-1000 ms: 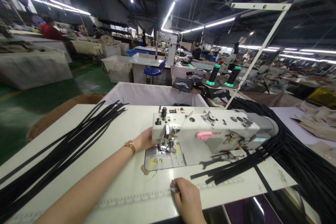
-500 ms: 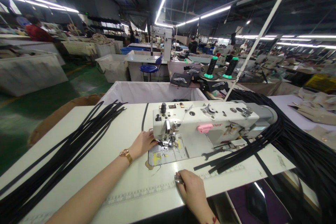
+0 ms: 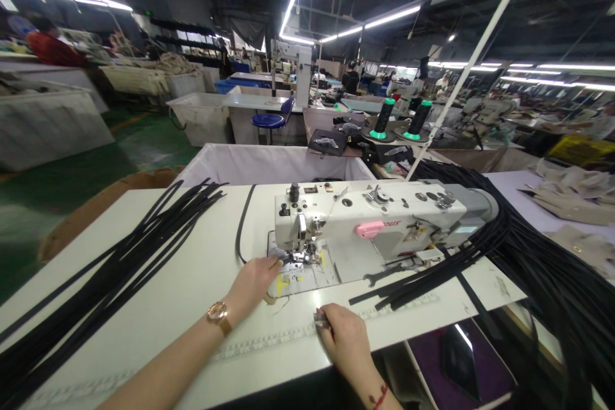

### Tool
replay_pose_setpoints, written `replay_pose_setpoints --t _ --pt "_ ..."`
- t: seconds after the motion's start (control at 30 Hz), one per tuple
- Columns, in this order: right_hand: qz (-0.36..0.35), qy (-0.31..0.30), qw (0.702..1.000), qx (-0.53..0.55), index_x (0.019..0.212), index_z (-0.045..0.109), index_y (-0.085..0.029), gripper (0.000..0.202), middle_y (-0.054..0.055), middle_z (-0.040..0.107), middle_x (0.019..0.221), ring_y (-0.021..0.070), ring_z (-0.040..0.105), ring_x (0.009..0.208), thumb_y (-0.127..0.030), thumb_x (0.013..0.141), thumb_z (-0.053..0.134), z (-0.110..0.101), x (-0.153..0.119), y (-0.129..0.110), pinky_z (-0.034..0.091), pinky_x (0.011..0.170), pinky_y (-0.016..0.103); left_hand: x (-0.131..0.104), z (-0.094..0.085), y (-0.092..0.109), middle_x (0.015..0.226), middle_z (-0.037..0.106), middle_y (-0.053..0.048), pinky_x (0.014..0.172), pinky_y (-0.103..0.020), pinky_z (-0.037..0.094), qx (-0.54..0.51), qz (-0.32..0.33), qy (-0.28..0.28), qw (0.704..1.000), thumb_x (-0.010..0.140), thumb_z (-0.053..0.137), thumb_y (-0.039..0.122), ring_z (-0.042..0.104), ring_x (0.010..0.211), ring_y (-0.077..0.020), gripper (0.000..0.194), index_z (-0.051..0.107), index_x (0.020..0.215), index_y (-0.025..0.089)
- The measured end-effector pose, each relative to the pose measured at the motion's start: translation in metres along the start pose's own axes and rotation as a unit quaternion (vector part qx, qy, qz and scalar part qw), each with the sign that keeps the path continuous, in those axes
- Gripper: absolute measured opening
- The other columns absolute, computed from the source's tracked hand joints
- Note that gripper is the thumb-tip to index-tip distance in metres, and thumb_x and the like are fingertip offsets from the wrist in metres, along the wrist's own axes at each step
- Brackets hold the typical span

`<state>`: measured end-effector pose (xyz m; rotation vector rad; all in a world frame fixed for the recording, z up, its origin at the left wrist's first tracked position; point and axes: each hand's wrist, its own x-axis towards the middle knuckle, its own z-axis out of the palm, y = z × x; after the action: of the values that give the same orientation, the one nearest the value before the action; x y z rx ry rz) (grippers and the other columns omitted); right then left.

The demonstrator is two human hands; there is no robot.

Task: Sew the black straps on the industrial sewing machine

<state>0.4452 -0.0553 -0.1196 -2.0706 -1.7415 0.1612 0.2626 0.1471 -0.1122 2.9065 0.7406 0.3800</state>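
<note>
Black strap (image 3: 239, 230): on counter (image 3: 192, 298), curving from sewing machine (image 3: 331, 221) foot to far edge | Left hand (image 3: 254, 282): nearer, pinching strap | Right hand (image 3: 346, 334): apart, nearer body, gripping small metal tool (image 3: 319, 319)

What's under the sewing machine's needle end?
Under the sewing machine there: presser foot, metal plate with yellow marks, black strip coming in past the left hand. The hand covers part of the strip; anything beneath the plate is hidden.
</note>
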Motion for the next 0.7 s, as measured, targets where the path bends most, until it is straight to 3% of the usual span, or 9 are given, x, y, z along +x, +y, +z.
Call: replay_pose_setpoints --t 0.2,0.33,0.5,0.7 --pt "-0.007 0.01 1.0 -0.001 0.082 0.058 -0.021 0.015 -0.001 0.063 0.072 0.0148 0.056 0.065 -0.017 0.09 0.046 0.0 0.0 0.0 0.03 0.06 0.027 0.004 -0.003 0.004 0.109 0.066 -0.013 0.083 -0.042 0.053 0.03 -0.012 -0.03 0.999 0.081 0.069 0.016 0.066 0.089 -0.0273 0.03 0.061 0.111 0.016" --pt "-0.003 0.005 1.0 0.0 0.082 0.058 -0.022 0.014 -0.001 0.064 0.073 0.0148 0.057 0.066 -0.017 0.09 0.047 0.001 0.0 0.0 0.031 0.06 0.027 0.004 0.003 0.022 0.096 0.066 -0.012 0.073 -0.038 0.054 0.072 -0.026 -0.043 0.996 0.087 0.053 0.007 0.065 0.079 -0.0246 0.015 0.063 0.095 0.014" --pt "-0.002 0.006 1.0 0.008 0.082 0.059 -0.021 0.015 -0.001 0.064 0.072 0.015 0.058 0.066 -0.017 0.09 0.047 0.001 0.001 0.001 0.031 0.06 0.027 0.009 0.013 0.044 0.092 0.066 -0.013 0.07 -0.039 0.053 0.075 -0.05 -0.039 0.995 0.088 0.04 0.001 0.065 0.078 -0.0258 0.026 0.063 0.086 0.013" --pt "0.005 -0.005 1.0 0.019 0.086 0.063 -0.022 0.016 0.0 0.068 0.077 0.0167 0.062 0.071 -0.013 0.084 0.05 0.0 -0.001 0.002 0.037 0.063 0.026 0.001 -0.005 0.063 0.088 0.067 -0.012 0.07 -0.039 0.053 0.058 -0.087 -0.035 0.994 0.087 0.04 0.0 0.065 0.076 -0.0262 0.027 0.064 0.087 0.013"
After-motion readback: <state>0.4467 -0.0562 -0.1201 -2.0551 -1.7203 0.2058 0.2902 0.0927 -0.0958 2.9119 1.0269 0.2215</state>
